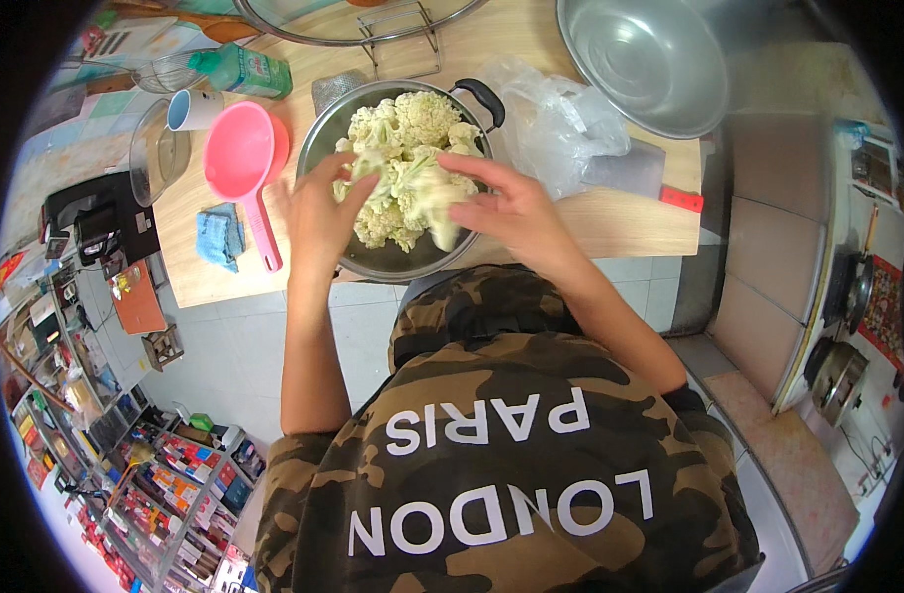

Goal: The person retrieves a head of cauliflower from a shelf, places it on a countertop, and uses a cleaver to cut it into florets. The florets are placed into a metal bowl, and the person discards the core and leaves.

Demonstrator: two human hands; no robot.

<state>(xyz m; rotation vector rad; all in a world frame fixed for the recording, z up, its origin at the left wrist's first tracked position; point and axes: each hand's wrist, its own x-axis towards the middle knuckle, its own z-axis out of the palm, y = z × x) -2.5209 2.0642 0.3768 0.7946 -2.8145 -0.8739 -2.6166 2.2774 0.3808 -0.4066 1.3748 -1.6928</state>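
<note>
A metal pot with black handles (328, 148) holds pale cauliflower florets (422, 119) on the wooden table. My left hand (323, 203) is at the pot's left side, its fingers curled on a cauliflower piece that is blurred by motion. On the right of the pot, my right hand (506, 208) has its fingers closed on a blurred cauliflower piece (432, 212). Just right of the pot lie a crumpled clear plastic bag (560, 124) and a cleaver with a red handle (679, 198), its blade partly under the bag.
Left on the table (620, 237) are a pink strainer (239, 148), blue cloth (219, 237), cup (190, 111), green bottle (254, 71) and glass bowl (155, 158). Behind are a wire stand (402, 49) and large metal bowl (645, 59). Crowded shelves (165, 474) stand lower left.
</note>
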